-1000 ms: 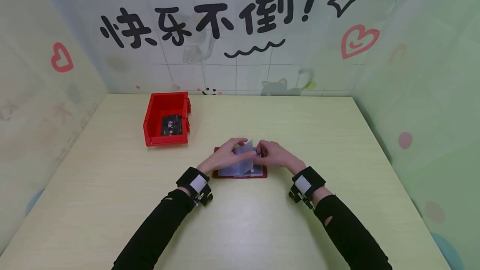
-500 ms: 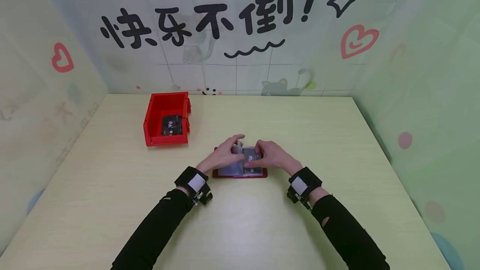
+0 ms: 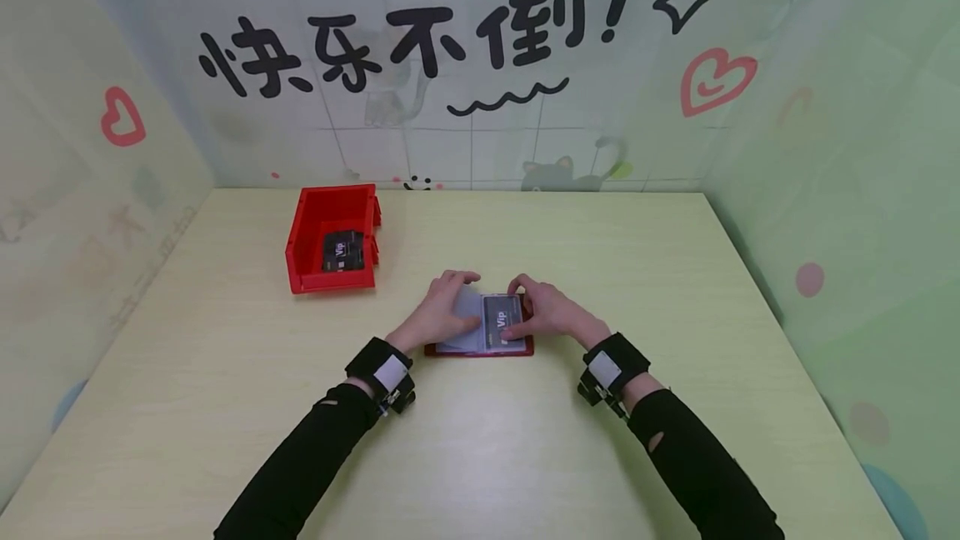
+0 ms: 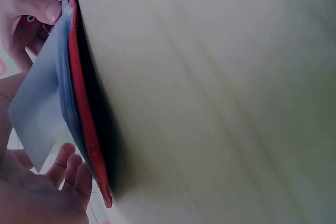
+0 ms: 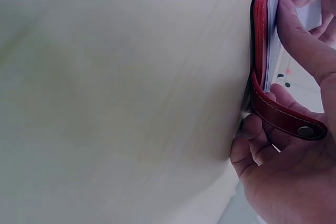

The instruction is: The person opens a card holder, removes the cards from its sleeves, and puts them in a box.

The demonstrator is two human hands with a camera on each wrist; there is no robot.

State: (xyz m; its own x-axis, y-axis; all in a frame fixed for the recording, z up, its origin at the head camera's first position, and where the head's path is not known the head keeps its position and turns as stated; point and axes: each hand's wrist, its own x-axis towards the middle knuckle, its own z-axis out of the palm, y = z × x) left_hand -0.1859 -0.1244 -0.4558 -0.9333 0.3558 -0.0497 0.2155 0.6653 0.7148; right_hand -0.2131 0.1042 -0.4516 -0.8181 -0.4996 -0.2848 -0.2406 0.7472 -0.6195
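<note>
Starting closest in: two black sleeves with wrist-mounted straps come in from the bottom edge, and both hands meet over a red card holder (image 3: pixel 478 350) lying open and flat on the pale wood worktop (image 3: pixel 480 457), pretty much dead center. The left hand (image 3: pixel 438 319) lies on the left page, fingers fairly straight and spread over the clear plastic sleeves (image 4: pixel 37 114); from the left wrist view one sleeve page looks lifted a bit off the stack, just above the fingertips. The right hand (image 3: pixel 543 315) is curled round the right edge of the holder, thumb pressing on a dark VIP card (image 3: pixel 501 317) tucked in the right page, and the right wrist view shows its fingers wrapped by the red snap strap (image 5: pixel 286 121) at that edge. Further back and to the left, well apart from the hands, sits a red bin (image 3: pixel 309 227) with more dark cards (image 3: pixel 342 252) inside. Beyond that, the wall has black Chinese lettering and hearts.
</note>
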